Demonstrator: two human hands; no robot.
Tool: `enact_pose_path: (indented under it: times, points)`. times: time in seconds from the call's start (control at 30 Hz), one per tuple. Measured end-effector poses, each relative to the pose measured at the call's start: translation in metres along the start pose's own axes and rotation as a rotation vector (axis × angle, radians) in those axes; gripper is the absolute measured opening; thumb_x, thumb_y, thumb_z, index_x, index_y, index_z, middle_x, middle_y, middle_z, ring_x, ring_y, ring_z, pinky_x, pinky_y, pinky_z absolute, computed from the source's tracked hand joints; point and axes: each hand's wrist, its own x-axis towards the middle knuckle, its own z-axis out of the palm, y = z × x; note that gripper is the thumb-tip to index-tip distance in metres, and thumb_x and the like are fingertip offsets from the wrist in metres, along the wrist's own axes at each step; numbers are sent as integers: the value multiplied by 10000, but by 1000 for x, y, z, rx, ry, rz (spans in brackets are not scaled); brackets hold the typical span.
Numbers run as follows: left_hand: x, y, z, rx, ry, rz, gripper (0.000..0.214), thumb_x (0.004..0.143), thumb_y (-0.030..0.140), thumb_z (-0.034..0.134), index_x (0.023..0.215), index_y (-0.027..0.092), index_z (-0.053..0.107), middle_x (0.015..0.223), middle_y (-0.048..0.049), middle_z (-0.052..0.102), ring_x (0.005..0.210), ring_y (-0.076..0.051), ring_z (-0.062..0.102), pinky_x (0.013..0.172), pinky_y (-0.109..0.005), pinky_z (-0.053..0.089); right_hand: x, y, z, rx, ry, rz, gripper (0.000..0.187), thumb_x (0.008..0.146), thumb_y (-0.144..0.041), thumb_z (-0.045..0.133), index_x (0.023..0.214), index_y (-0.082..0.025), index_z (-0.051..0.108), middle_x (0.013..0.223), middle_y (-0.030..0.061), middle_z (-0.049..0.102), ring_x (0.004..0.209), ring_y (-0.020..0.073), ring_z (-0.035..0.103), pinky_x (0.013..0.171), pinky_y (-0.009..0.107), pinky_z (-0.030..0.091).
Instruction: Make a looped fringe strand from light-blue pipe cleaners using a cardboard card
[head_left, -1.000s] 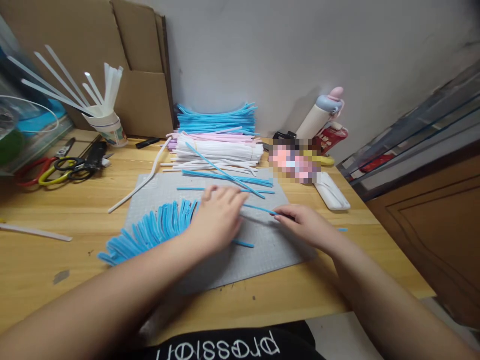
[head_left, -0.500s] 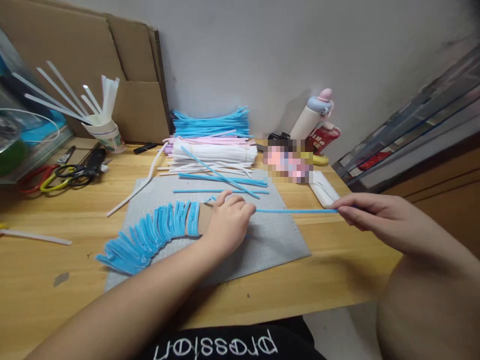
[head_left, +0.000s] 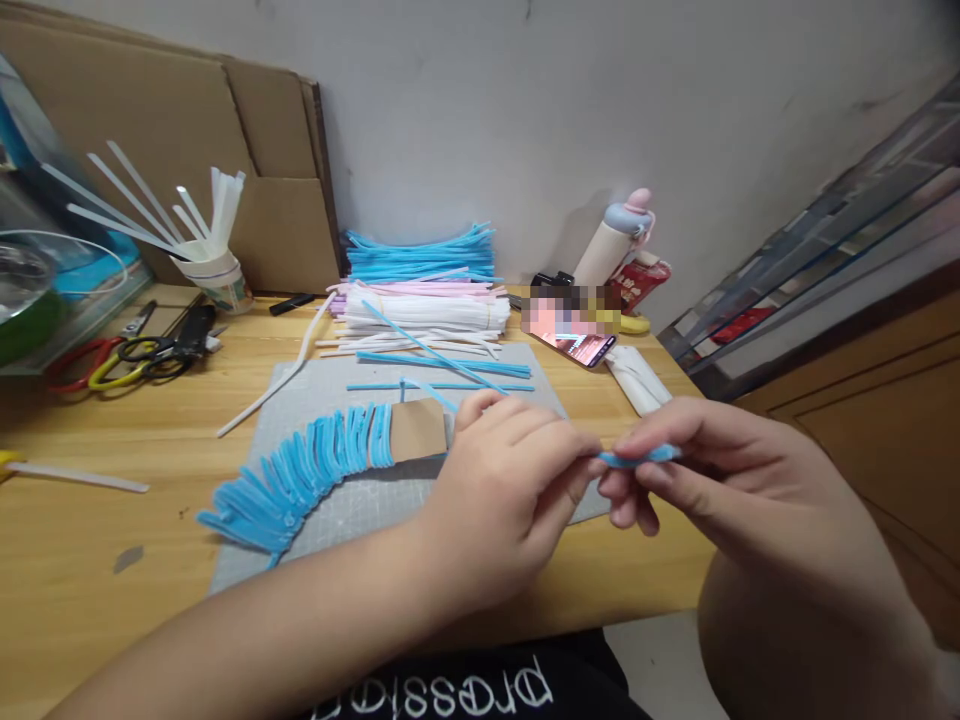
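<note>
Between my two hands runs a blue pipe cleaner (head_left: 626, 459). My left hand (head_left: 517, 470) pinches it, and a length trails out behind toward the mat. My right hand (head_left: 720, 460) grips its short end between thumb and fingers. Left of my hands, a curved cardboard strip (head_left: 418, 430) lies on the grey mat (head_left: 360, 530), its left portion wrapped in a row of blue pipe cleaners (head_left: 315, 460). Several loose blue pipe cleaners (head_left: 442, 362) rest on the mat behind my left hand.
Bundles of blue (head_left: 420, 255) and white pipe cleaners (head_left: 427, 312) lie by the wall. A cup of white sticks (head_left: 217, 278) and scissors (head_left: 112, 365) are at left. A phone (head_left: 574, 340), a bottle (head_left: 607, 245) and a white packet (head_left: 637, 380) are at right.
My left hand has moved right, off the cardboard strip, to meet my right hand. The long stretched span of blue pipe cleaner between them is now short, and the bare cardboard end shows.
</note>
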Motion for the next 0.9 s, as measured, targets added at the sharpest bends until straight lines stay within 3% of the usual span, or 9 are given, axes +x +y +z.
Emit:
enact_pose_path:
  times: [0.2, 0.3, 0.4, 0.47, 0.6, 0.67, 0.73, 0.8, 0.9]
  points:
    - [2, 4, -7, -68, -18, 0, 173, 922, 200, 446, 844, 187, 600, 739, 1, 622, 751, -148, 524, 787, -340, 299, 5, -4, -1, -419, 67, -487, 180, 758, -81, 665, 844, -236, 698, 759, 16, 652, 715, 145, 630, 621, 254, 519]
    - [-1, 2, -6, -182, -18, 2, 181, 913, 191, 469, 787, 176, 598, 678, 16, 586, 707, -133, 523, 783, -326, 311, 6, 10, 5, -437, 93, -633, 234, 755, -67, 648, 884, -257, 696, 755, 13, 646, 688, 154, 626, 594, 281, 519]
    - [-6, -2, -4, -282, 20, -23, 181, 912, 195, 480, 772, 170, 592, 652, 22, 561, 670, -122, 526, 777, -312, 334, 9, 28, 19, -300, 245, -724, 197, 766, -132, 665, 897, -278, 683, 753, 12, 639, 655, 157, 612, 575, 298, 516]
    - [-10, -6, -3, -285, 49, -65, 182, 915, 210, 482, 771, 172, 587, 657, 20, 563, 664, -123, 527, 768, -315, 337, 19, 38, 27, -119, 278, -703, 79, 811, -269, 642, 887, -279, 663, 756, 19, 627, 651, 166, 608, 565, 310, 510]
    - [-20, -15, 0, -257, 93, -98, 160, 925, 183, 441, 949, 187, 599, 672, 24, 575, 646, -123, 531, 766, -328, 339, 72, 60, 30, 179, 237, -413, 301, 915, -499, 377, 1089, -309, 534, 803, 8, 600, 573, 158, 571, 441, 276, 432]
    - [-22, -16, -1, -238, 97, -29, 256, 910, 121, 409, 1100, 191, 566, 703, 17, 599, 656, -126, 547, 770, -337, 340, 111, 80, 34, -70, 333, -286, 155, 883, -335, 473, 978, -251, 562, 741, -5, 582, 610, 145, 566, 515, 262, 450]
    - [-23, -16, -3, -215, 101, 66, 312, 871, 65, 403, 1121, 172, 554, 786, -19, 632, 723, -145, 569, 772, -346, 352, 151, 103, 46, -457, 239, -228, 59, 810, -198, 552, 846, -187, 598, 805, 29, 623, 758, 166, 587, 709, 310, 483]
    - [-22, -14, -6, -218, 96, 127, 290, 837, 46, 417, 1061, 148, 570, 892, -74, 640, 815, -177, 577, 766, -346, 389, 187, 123, 66, -705, 78, -224, 135, 822, -118, 519, 900, -151, 624, 940, 64, 648, 914, 178, 583, 859, 337, 459]
    - [-19, -11, -13, -267, 75, 165, 281, 821, 53, 429, 1058, 115, 567, 945, -122, 625, 856, -205, 573, 724, -333, 451, 225, 140, 101, -768, 39, -176, 211, 853, -172, 572, 1052, -117, 612, 1064, 106, 630, 1008, 216, 576, 921, 413, 447]
